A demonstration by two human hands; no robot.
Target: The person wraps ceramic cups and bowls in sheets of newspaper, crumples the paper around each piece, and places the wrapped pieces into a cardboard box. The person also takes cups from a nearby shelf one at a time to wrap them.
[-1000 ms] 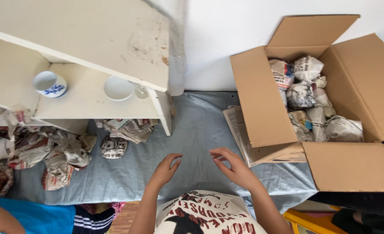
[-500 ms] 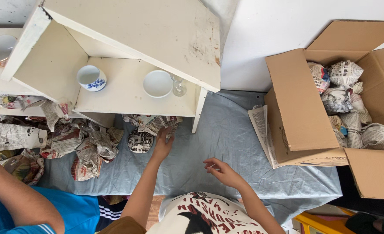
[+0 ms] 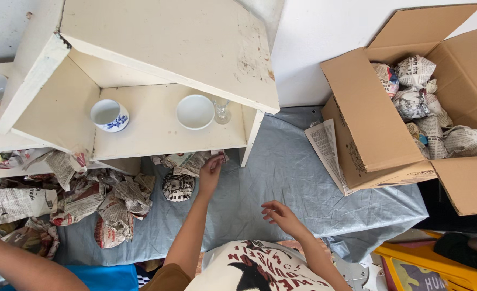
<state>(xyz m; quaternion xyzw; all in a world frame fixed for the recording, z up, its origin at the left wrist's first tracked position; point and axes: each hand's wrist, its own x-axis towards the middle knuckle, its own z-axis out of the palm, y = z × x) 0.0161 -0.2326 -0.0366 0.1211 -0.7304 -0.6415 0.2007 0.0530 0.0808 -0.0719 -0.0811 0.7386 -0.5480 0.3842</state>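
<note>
Under head cam: big cream shelf unit [image 3: 157,64] w/ blue-patterned cup [image 3: 109,115], white bowl [image 3: 195,111], small glass [image 3: 222,110] on its board. Cardboard box [image 3: 373,129] at right, full of newspaper-wrapped bundles. Grey-blue sheet [image 3: 287,183] on floor. Left hand [image 3: 210,173] pinches crumpled newspaper [image 3: 190,161] below shelf edge, just beside wrapped ball [image 3: 177,187]. Right hand [image 3: 281,216] empty, fingers loosely spread, hovers over sheet.

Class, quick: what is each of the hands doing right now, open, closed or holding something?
Left hand: reaching to the crumpled newspaper under the shelf; grip cannot be told.
Right hand: open, empty, over the grey sheet.
</note>
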